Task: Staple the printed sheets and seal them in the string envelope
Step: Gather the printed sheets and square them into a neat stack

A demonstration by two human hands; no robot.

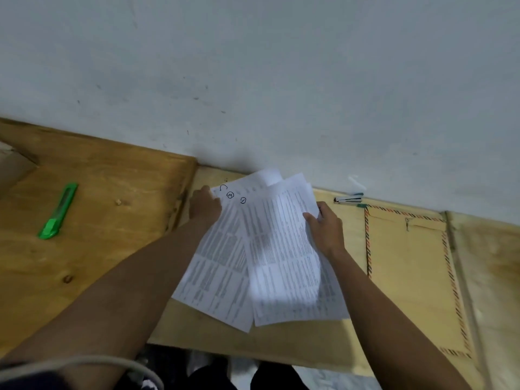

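Several printed sheets (267, 249) lie fanned out and overlapping on the pale wooden table (281, 342), some with circled handwritten numbers near the top. My left hand (204, 207) grips the top left corner of the sheets. My right hand (326, 229) holds their upper right edge, thumb on top. A brown string envelope (408, 271) with a red and dark striped border lies flat to the right of the sheets. A small stapler (349, 199) rests by the wall, just beyond the envelope's top left corner.
A green utility knife (58, 211) lies on the darker wooden board (98, 206) at the left. A grey-white wall (253, 80) runs along the back of the table. A person's dark-clothed legs show below the table's front edge.
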